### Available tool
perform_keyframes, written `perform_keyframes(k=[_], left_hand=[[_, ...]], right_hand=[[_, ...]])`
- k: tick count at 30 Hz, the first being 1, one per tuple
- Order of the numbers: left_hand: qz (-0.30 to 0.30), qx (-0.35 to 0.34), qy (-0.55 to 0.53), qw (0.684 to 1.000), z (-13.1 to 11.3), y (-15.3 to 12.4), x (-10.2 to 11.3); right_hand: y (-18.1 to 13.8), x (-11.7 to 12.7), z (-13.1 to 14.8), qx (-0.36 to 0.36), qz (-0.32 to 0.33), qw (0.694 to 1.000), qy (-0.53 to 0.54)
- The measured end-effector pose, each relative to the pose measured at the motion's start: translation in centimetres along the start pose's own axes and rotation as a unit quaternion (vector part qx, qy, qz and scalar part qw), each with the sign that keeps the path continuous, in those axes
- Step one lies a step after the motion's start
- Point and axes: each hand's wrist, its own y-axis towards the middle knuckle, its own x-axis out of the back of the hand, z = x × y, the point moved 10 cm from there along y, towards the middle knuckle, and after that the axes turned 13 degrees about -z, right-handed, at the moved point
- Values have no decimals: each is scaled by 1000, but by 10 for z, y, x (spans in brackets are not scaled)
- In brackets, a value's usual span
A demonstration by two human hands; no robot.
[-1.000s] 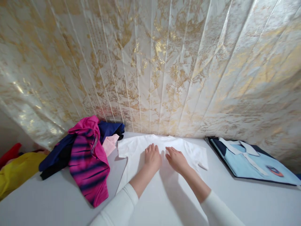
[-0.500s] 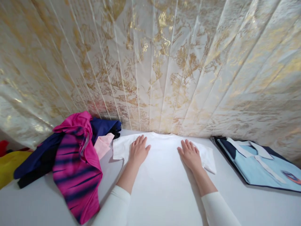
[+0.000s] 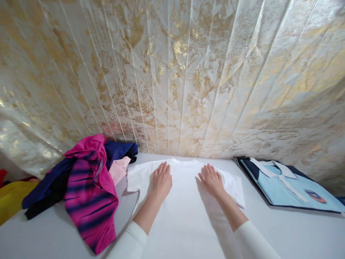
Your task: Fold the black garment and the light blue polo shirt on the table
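A white T-shirt (image 3: 183,201) lies spread on the white table, its neckline at the far side and its short sleeves out to both sides. My left hand (image 3: 162,180) rests palm down near the shirt's left shoulder, with the fingers stretched forward and close together. Over by the right shoulder is my right hand (image 3: 212,181), palm down, its fingers extended and the thumb a little apart. A shadow falls under the right hand and forearm, and I cannot tell how firmly it touches the cloth. Neither hand grips anything. The shirt's lower end runs out of view.
Left of the shirt lies a heap with a pink and navy garment (image 3: 88,201), dark blue cloth, a pale pink piece (image 3: 119,169) and yellow cloth (image 3: 16,196). A folded light blue polo shirt (image 3: 285,187) lies at right. Behind hangs a gold-patterned curtain (image 3: 172,82).
My left hand has turned slightly, its fingers closer together. The right hand has shifted a little inward over the shirt. The whole view has tilted and moved slightly.
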Motion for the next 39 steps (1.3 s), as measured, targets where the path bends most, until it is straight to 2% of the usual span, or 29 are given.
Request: perform_keyframes(k=[4, 9, 15, 22, 26, 30, 34, 37, 39], left_hand=[[1, -23, -9, 1000, -20, 18, -8], [-16, -38, -20, 999, -20, 24, -15], [-3, -20, -19, 1000, 2, 23, -25], [5, -25, -5, 1000, 23, 21, -27], [2, -39, 5, 999, 44, 15, -19], [-3, -50, 18, 999, 63, 9, 1], [-17, -67, 21, 997, 53, -9, 22], [-18, -106, 6, 994, 32, -32, 25], [-17, -116, 4, 993, 24, -45, 24]], right_hand=[[15, 0, 41, 46, -11, 998, 53], [21, -3, 41, 14, -53, 998, 42], [20, -8, 35, 7, -47, 999, -9], [17, -6, 39, 9, -49, 999, -14], [17, -7, 38, 7, -49, 999, -7], [18, -3, 40, 24, -39, 999, 15], [-3, 10, 39, 65, -61, 995, 40], [-39, 15, 33, 111, -83, 990, 35], [-60, 13, 19, 117, -81, 990, 16]])
